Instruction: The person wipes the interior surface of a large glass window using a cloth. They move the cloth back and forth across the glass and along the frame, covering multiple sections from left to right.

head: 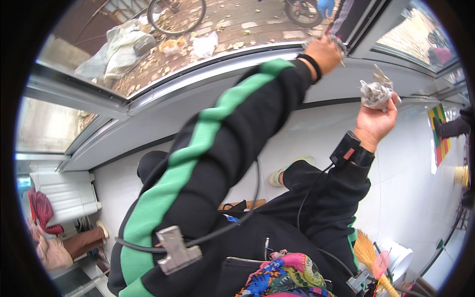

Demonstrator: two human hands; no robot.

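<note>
My left hand (323, 55), with a black band at its wrist, reaches across to the lower right corner of a glass window pane (237, 33). Its fingers press a grey crumpled wad (339, 43), probably paper, at the metal window frame (285, 48); the hand hides part of the wad. Farther right, my right hand (375, 120) is raised palm up below the sill. It grips a crumpled ball of printed paper (376, 92), like newspaper. A small black device (345, 148) with a cable is strapped to my right wrist.
A straw broom (365, 248) and a white bucket (399, 256) stand at lower right. Cables (256, 185) run along my arms, held by metal clips (178, 250). At left are a white ribbed cabinet-like object (66, 193) and a person's leg (83, 239). Another person's foot rests on a striped mat (439, 137).
</note>
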